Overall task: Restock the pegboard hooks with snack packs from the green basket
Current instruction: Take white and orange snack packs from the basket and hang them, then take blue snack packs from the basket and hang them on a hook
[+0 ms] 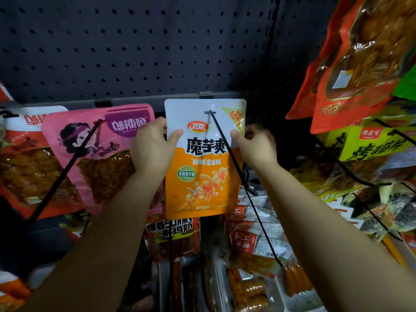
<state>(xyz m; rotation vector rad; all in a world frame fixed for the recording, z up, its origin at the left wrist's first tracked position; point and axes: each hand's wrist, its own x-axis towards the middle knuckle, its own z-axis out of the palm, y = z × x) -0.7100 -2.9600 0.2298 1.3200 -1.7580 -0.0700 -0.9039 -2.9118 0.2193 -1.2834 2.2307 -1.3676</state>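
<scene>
**Orange-and-white pack goes onto the hook**

Orange below, white above: we hold the snack pack (pixel 203 158) by both side edges, the left hand (pixel 151 147) and right hand (pixel 255 144) each pinching it between thumb and fingers. Its hang hole sits on the black hook (pixel 234 163), near the pegboard (pixel 135 41). We judge this pack nearly hung; the green basket is out of view, so what remains is unknown. It reads 魔芋爽, with "60%" at the corner. The pink pack (pixel 99 154) to the left reads 邬辣妈.
</scene>
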